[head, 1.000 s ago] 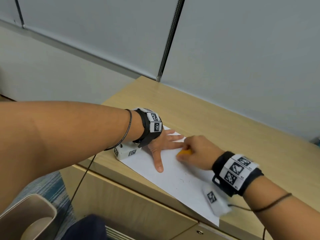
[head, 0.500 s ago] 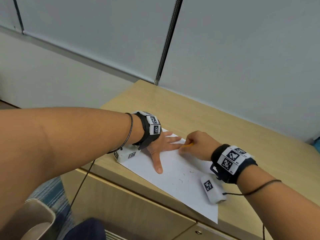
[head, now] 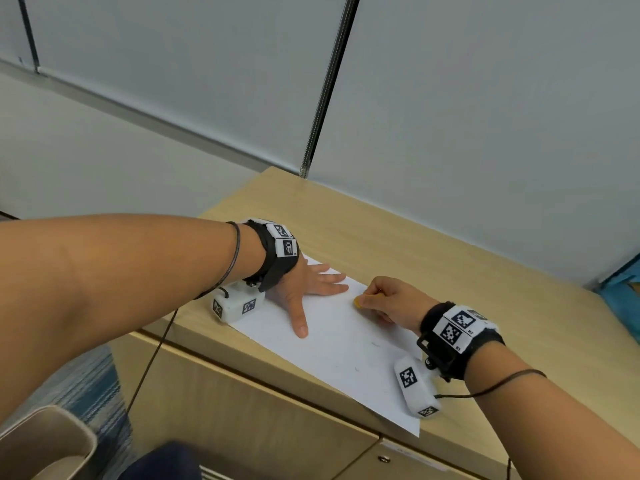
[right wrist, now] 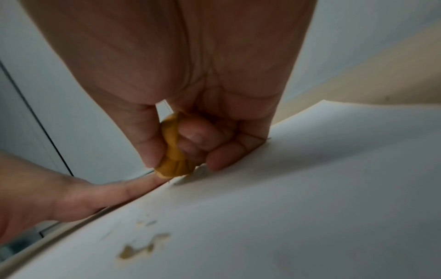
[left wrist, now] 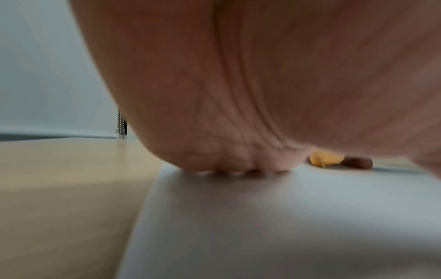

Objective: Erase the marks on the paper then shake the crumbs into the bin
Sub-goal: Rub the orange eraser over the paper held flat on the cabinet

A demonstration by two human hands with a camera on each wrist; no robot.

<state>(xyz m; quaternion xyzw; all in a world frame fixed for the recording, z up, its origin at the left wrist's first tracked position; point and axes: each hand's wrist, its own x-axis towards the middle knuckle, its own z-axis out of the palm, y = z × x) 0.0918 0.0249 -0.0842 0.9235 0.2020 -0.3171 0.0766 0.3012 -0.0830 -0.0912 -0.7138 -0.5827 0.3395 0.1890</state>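
A white sheet of paper [head: 332,337] lies on the wooden cabinet top [head: 398,237], near its front edge. My left hand [head: 308,289] lies flat on the paper's far left part, fingers straight and spread, pressing it down. My right hand [head: 384,301] pinches a yellow eraser [head: 360,302] between thumb and fingers, its tip down on the paper [right wrist: 310,188] near the far edge. In the right wrist view the eraser [right wrist: 173,160] sits just beside a left fingertip [right wrist: 133,188]. Yellowish crumbs [right wrist: 140,249] lie on the sheet. A beige bin [head: 45,445] stands on the floor at lower left.
Grey partition panels [head: 450,116] rise directly behind the cabinet. Cabinet doors [head: 242,410] drop below the front edge. Striped blue carpet [head: 86,382] lies between cabinet and bin. A blue object [head: 623,292] shows at the far right edge.
My right hand has slid the eraser to the right and slightly away along the paper, away from the left fingers. The left hand stays flat in the same spot.
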